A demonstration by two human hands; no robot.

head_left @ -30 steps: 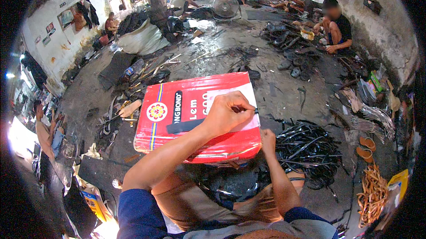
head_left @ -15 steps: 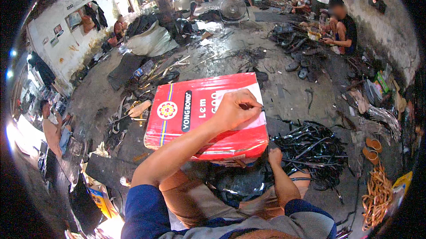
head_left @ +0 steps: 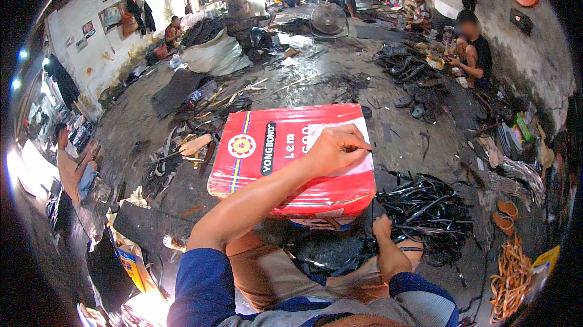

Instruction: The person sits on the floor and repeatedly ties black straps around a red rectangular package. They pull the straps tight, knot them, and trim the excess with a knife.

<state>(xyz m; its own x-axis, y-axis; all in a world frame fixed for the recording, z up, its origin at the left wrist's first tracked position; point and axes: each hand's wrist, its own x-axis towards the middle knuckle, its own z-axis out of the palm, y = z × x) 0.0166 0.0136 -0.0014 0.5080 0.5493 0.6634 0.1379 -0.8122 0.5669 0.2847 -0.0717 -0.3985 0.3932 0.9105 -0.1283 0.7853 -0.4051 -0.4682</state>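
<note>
A red box (head_left: 291, 187) wrapped in shiny clear film stands in front of my knees, with a pale sheet (head_left: 331, 129) on the right of its top. Over that sheet my left hand (head_left: 337, 149) is closed in a pinch. A small dark tip shows at its fingertips, too small to name. Lower down, beyond the box's near right corner, my right hand (head_left: 382, 228) is closed beside a heap of glossy black strips (head_left: 425, 211). Whatever its fingers hold is hidden. Black sheet-like material (head_left: 328, 248) lies between my legs, under the box's near edge.
Tan strips (head_left: 513, 281) and brown sandals (head_left: 505, 216) lie at right. A wooden shoe form (head_left: 195, 144) rests among scraps left of the box. Farther off are a standing fan (head_left: 328, 19), a pale sack (head_left: 218, 55), dark footwear (head_left: 419, 99) and several seated people.
The whole view has shifted slightly, so the box sits a bit lower and farther right. My right hand has drawn a little toward me. The left hand keeps its pinch over the sheet.
</note>
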